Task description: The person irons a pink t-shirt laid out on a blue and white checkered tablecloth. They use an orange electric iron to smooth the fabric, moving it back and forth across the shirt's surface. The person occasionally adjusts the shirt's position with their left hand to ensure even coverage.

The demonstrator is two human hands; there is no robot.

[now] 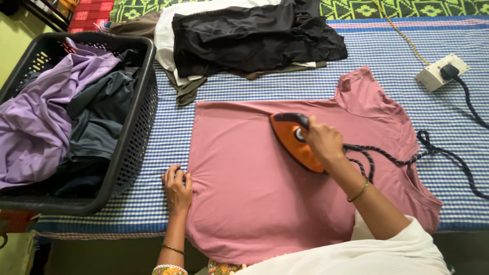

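Basket [136, 137] left, cord [407, 160] right

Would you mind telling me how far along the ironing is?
Done, it seems: a stack of folded clothes at the far edge. In hand: the right hand holds the iron on the pink T-shirt, while the left hand pins its hem. Left: crumpled clothes fill the basket.
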